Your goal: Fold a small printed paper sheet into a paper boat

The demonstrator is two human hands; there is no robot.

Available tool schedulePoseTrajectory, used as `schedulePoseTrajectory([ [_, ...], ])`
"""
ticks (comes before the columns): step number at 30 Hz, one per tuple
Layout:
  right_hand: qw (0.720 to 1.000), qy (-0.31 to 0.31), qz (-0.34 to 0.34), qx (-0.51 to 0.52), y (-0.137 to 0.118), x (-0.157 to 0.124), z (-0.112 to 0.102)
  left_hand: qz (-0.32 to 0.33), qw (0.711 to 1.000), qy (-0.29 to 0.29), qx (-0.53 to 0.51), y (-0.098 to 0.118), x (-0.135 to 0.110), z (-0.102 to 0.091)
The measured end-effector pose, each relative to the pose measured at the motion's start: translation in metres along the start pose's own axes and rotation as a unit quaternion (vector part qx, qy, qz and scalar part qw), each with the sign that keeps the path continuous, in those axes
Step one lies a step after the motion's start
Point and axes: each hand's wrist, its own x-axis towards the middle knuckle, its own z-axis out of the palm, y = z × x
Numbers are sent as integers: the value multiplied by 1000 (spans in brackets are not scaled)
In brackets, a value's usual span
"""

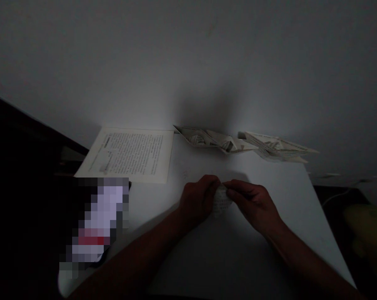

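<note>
Between my two hands, above the middle of the white table, is a small folded piece of printed paper (221, 201). My left hand (199, 196) is closed on its left side, fingers curled. At the paper's upper right, the thumb and fingertips of my right hand (249, 198) pinch the edge. Beyond my hands, folded paper boats (204, 139) made of printed pages stand along the back of the table. Another folded paper boat (274, 146) sits at the back right. The light is dim, so the exact folds in the held paper are hard to make out.
Flat printed sheets (138, 154) lie at the table's back left. In front of them is a lit phone-like device (102, 216), blurred out by large pixels. A pale wall (188, 62) rises behind the white table (295, 200). Something yellowish (366, 233) shows beyond the right edge.
</note>
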Motion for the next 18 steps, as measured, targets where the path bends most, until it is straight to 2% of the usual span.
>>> schedulePoseTrajectory([
  [7,999,29,-3,-35,0,-2,1,-69,996,-18,-51,3,1,-2],
  [11,993,43,-41,-103,1,-4,6,-75,992,-70,-71,5,3,-2],
  [14,985,61,-65,-145,1,-5,9,-125,985,-96,-74,6,5,-1],
  [18,984,79,-74,-138,1,-4,10,-198,967,-94,-126,5,8,0],
])
